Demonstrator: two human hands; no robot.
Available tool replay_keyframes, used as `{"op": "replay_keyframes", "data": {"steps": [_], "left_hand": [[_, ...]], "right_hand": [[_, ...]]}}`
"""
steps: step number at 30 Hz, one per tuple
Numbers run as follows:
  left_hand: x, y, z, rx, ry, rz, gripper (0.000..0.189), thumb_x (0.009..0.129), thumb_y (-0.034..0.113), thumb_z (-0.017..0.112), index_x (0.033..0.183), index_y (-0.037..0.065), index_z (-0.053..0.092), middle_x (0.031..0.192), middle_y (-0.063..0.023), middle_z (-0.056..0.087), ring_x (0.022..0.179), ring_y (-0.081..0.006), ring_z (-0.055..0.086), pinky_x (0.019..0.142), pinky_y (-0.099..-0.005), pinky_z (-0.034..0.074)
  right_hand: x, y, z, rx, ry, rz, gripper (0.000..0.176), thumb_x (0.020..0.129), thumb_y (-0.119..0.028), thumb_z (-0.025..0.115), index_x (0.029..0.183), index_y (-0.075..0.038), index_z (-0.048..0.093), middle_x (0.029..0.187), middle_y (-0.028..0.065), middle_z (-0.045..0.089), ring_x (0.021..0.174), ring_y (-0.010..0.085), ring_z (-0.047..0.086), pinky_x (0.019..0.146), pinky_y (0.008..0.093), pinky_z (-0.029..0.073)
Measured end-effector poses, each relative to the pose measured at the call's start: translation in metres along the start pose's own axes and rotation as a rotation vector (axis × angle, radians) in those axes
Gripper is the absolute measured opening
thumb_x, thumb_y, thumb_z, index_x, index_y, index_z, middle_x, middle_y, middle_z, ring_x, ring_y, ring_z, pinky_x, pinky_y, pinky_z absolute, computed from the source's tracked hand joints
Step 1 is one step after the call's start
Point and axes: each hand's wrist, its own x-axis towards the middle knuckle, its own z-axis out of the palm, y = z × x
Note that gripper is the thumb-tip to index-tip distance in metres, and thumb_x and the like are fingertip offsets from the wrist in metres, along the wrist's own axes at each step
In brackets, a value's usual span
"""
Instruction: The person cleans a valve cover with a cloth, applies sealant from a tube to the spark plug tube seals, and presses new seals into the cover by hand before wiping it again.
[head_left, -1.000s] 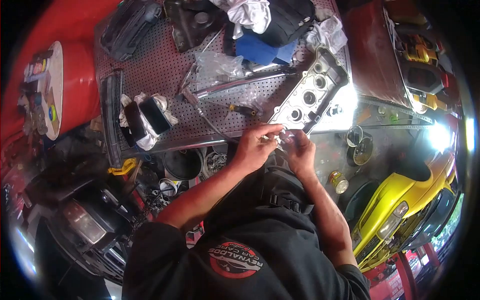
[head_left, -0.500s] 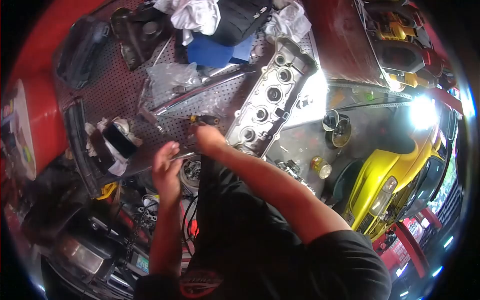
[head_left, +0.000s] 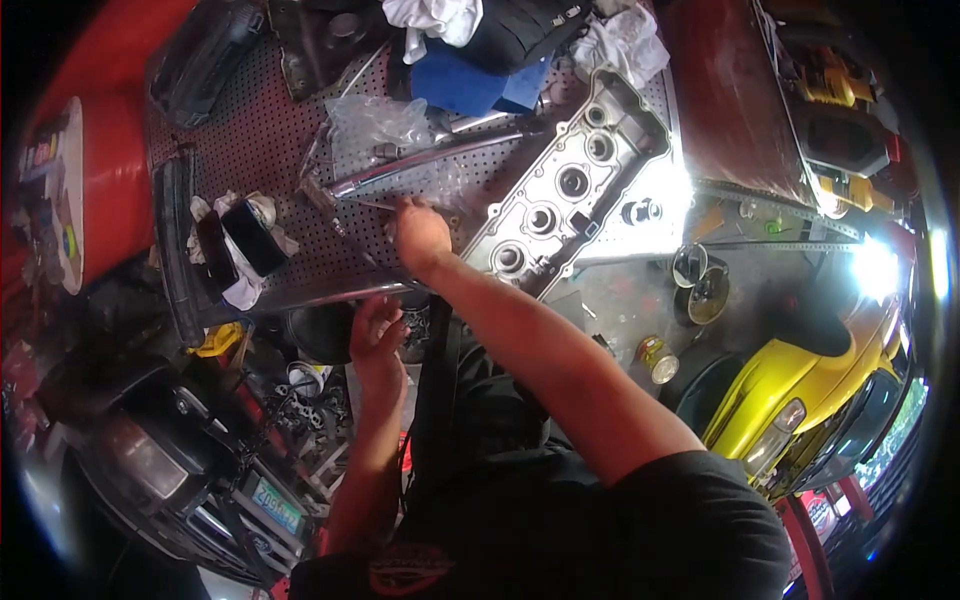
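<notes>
My right hand (head_left: 424, 238) is over the perforated workbench (head_left: 285, 215), closed with knuckles up; whatever its fingers hold is hidden beneath it. Just beyond it lie a long chrome bar (head_left: 430, 160) and crumpled clear plastic bags (head_left: 375, 125). A silver engine valve cover (head_left: 560, 195) with a row of round holes rests at a slant on the bench, right of that hand. Closer to my body, my left hand (head_left: 380, 340) hovers by the bench's front edge, palm turned up, fingers loosely curved and apart, with nothing visible in it.
A dark phone-like slab (head_left: 252, 238) lies on white rags at the left. At the back are a blue item (head_left: 470, 90), a black bag (head_left: 530, 35) and white cloths (head_left: 625, 50). Below the bench stand car parts, a black vehicle front (head_left: 130, 430) and a yellow car (head_left: 800, 385).
The view has shifted, moving the bench up and right in it. The yellow-and-black handled tool beside my right hand is out of sight now. My left hand has drawn back below the bench edge.
</notes>
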Motion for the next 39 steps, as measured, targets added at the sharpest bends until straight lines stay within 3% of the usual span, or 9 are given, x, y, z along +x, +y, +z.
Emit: {"op": "replay_keyframes", "data": {"steps": [5, 7, 8, 9, 12, 14, 18, 22, 39], "left_hand": [[-0.016, -0.003, -0.005, 0.001, 0.049, -0.047, 0.048, 0.087, 0.004, 0.062, 0.134, 0.006, 0.052, 0.122, -0.0078, 0.062, 0.108, -0.0167, 0.058, 0.085, -0.0342, 0.048], [-0.022, -0.002, -0.007, -0.150, 0.060, -0.075, 0.050, 0.086, 0.002, 0.059, 0.136, 0.006, 0.052, 0.124, -0.0087, 0.061, 0.109, -0.0178, 0.058, 0.086, -0.0347, 0.048], [-0.023, 0.000, -0.005, -0.213, 0.030, -0.095, 0.051, 0.086, 0.001, 0.058, 0.137, 0.006, 0.051, 0.125, -0.0092, 0.061, 0.111, -0.0184, 0.058, 0.087, -0.0357, 0.048], [-0.027, 0.003, -0.002, -0.271, 0.000, -0.118, 0.053, 0.086, 0.001, 0.057, 0.138, 0.006, 0.050, 0.126, -0.0098, 0.060, 0.112, -0.0189, 0.057, 0.088, -0.0366, 0.048], [-0.037, 0.016, 0.013, -0.393, -0.105, -0.187, 0.054, 0.086, 0.002, 0.056, 0.140, 0.005, 0.049, 0.133, -0.0111, 0.058, 0.119, -0.0205, 0.055, 0.095, -0.0412, 0.047], [-0.045, 0.027, 0.030, -0.436, -0.174, -0.195, 0.053, 0.087, 0.003, 0.055, 0.140, 0.004, 0.050, 0.136, -0.0112, 0.056, 0.121, -0.0208, 0.055, 0.097, -0.0423, 0.046], [-0.057, 0.045, 0.066, -0.491, -0.367, -0.153, 0.052, 0.088, 0.000, 0.053, 0.141, 0.003, 0.049, 0.137, -0.0113, 0.056, 0.123, -0.0193, 0.054, 0.100, -0.0415, 0.045], [-0.078, 0.066, 0.120, -0.448, -0.459, -0.150, 0.056, 0.086, -0.002, 0.057, 0.142, 0.002, 0.048, 0.131, -0.0084, 0.056, 0.120, -0.0165, 0.053, 0.098, -0.0385, 0.046], [-0.171, 0.007, 0.193, -0.172, -0.523, -0.061, 0.060, 0.082, -0.001, 0.058, 0.141, 0.004, 0.052, 0.126, -0.0065, 0.052, 0.115, -0.0159, 0.048, 0.098, -0.0330, 0.044]], "right_hand": [[-0.023, 0.030, -0.064, 0.019, 0.349, -0.312, 0.027, 0.081, -0.007, 0.064, 0.108, -0.003, 0.064, 0.107, 0.0200, 0.064, 0.108, 0.0390, 0.059, 0.093, 0.0479, 0.047], [-0.033, 0.074, -0.105, 0.252, 0.622, -0.033, 0.034, 0.084, -0.013, 0.068, 0.115, -0.005, 0.060, 0.108, 0.0194, 0.065, 0.106, 0.0414, 0.058, 0.090, 0.0480, 0.047], [-0.032, 0.089, -0.134, 0.199, 0.684, 0.257, 0.043, 0.085, -0.023, 0.072, 0.119, -0.001, 0.057, 0.116, 0.0234, 0.061, 0.111, 0.0420, 0.057, 0.091, 0.0480, 0.046], [-0.018, 0.145, -0.127, -0.084, 0.852, 0.196, 0.048, 0.088, -0.031, 0.069, 0.120, 0.001, 0.054, 0.121, 0.0221, 0.057, 0.116, 0.0408, 0.055, 0.093, 0.0480, 0.047], [-0.019, 0.164, -0.161, -0.187, 0.536, 0.437, 0.067, 0.087, -0.049, 0.065, 0.125, 0.005, 0.055, 0.127, 0.0249, 0.057, 0.124, 0.0398, 0.053, 0.105, 0.0444, 0.042], [0.009, 0.216, -0.149, -0.311, 0.535, 0.275, 0.061, 0.086, -0.046, 0.066, 0.116, 0.007, 0.060, 0.115, 0.0253, 0.065, 0.114, 0.0404, 0.060, 0.101, 0.0441, 0.046], [-0.029, 0.193, -0.162, 0.184, 0.637, 0.014, 0.036, 0.087, -0.030, 0.073, 0.100, 0.003, 0.064, 0.098, 0.0227, 0.069, 0.084, 0.0380, 0.067, 0.078, 0.0426, 0.052], [-0.133, 0.132, -0.174, 0.705, 0.490, -0.178, 0.016, 0.087, -0.005, 0.075, 0.091, -0.001, 0.060, 0.088, 0.0042, 0.066, 0.075, 0.0102, 0.057, 0.070, 0.0266, 0.048], [-0.294, 0.165, -0.199, 0.591, 0.577, -0.426, 0.017, 0.080, -0.002, 0.077, 0.090, -0.001, 0.063, 0.080, 0.0076, 0.065, 0.070, 0.0144, 0.060, 0.061, 0.0295, 0.051]]}}
